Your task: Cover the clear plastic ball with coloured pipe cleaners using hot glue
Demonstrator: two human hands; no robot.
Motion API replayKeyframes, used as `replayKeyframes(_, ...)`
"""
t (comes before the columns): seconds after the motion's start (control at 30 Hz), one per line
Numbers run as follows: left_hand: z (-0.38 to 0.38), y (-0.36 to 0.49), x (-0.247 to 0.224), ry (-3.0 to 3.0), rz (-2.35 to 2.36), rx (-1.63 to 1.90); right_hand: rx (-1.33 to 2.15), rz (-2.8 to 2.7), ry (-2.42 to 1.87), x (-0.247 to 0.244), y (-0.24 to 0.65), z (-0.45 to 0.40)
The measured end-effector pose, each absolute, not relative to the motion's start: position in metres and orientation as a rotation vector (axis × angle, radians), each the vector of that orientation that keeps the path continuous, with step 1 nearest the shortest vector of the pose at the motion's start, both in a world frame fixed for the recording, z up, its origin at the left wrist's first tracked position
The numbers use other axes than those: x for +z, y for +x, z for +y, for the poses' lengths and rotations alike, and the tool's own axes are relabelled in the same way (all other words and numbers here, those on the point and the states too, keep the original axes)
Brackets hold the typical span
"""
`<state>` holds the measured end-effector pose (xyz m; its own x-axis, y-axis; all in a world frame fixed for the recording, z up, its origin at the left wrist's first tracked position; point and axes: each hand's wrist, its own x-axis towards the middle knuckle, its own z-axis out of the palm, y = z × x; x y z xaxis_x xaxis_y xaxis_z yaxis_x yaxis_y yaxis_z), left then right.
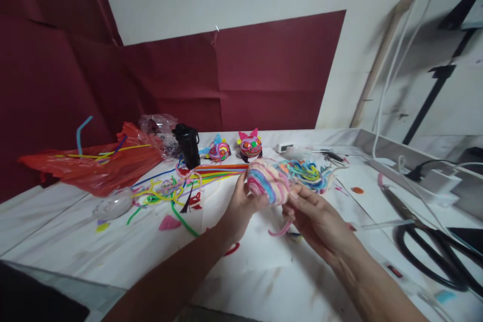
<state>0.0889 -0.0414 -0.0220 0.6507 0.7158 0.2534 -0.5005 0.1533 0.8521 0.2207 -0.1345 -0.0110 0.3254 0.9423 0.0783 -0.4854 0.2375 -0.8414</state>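
Note:
Over the middle of the table I hold up a rounded craft piece [266, 181], covered in pink, blue, white and cream fuzzy stripes. My left hand [241, 206] is closed around its left side, thumb across the front. At its lower right edge the fingers of my right hand [307, 209] pinch a pink pipe cleaner [279, 231], whose curved end hangs below them. Behind the piece lie a bundle of coloured pipe cleaners [217, 172] and a blue and yellow tangle [309, 173]. The fingertips of my right hand are partly hidden.
Two finished-looking animal heads, one blue-eared [219, 150] and one pink-eared [250, 146], stand at the back beside a black bottle [187, 146]. A red plastic bag [101, 168] lies left. Large black-handled scissors [426, 241] and a power strip [394, 271] lie right.

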Motion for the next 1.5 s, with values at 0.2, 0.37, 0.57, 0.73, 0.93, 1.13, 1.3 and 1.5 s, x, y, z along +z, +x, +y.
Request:
replayKeyframes(0.2, -0.042, 0.091, -0.015, 1.143, 0.301, 0.914, 0.931, -0.722, -0.964, -0.026, 0.199, -0.136)
replayKeyframes(0.37, -0.033, 0.094, -0.006, 1.209, 0.370, 0.990, 0.597, -0.732, -1.181, -0.030, 0.203, -0.143)
replayKeyframes(0.57, -0.022, 0.082, 0.006, 1.432, 0.403, 0.923, 0.590, -0.800, -1.178, -0.025, 0.216, -0.163)
replayKeyframes(0.73, -0.018, 0.070, 0.007, 1.709, 0.376, 0.780, 0.880, -0.673, -0.892, -0.007, 0.230, -0.169)
replayKeyframes(0.93, -0.013, 0.071, 0.002, 1.821, 0.218, 0.654, 1.245, -0.775, -0.945, -0.006, 0.240, -0.157)
replayKeyframes(1.13, -0.016, 0.077, -0.001, 1.799, 0.198, 0.595, 1.264, -0.751, -0.860, -0.018, 0.233, -0.161)
replayKeyframes(1.3, -0.032, 0.091, -0.019, 1.540, 0.170, 0.784, 1.203, -0.668, -0.769, -0.024, 0.228, -0.164)
replayKeyframes(1.5, -0.045, 0.103, -0.039, 1.442, 0.283, 0.850, 1.151, -0.608, -0.754, -0.030, 0.219, -0.163)
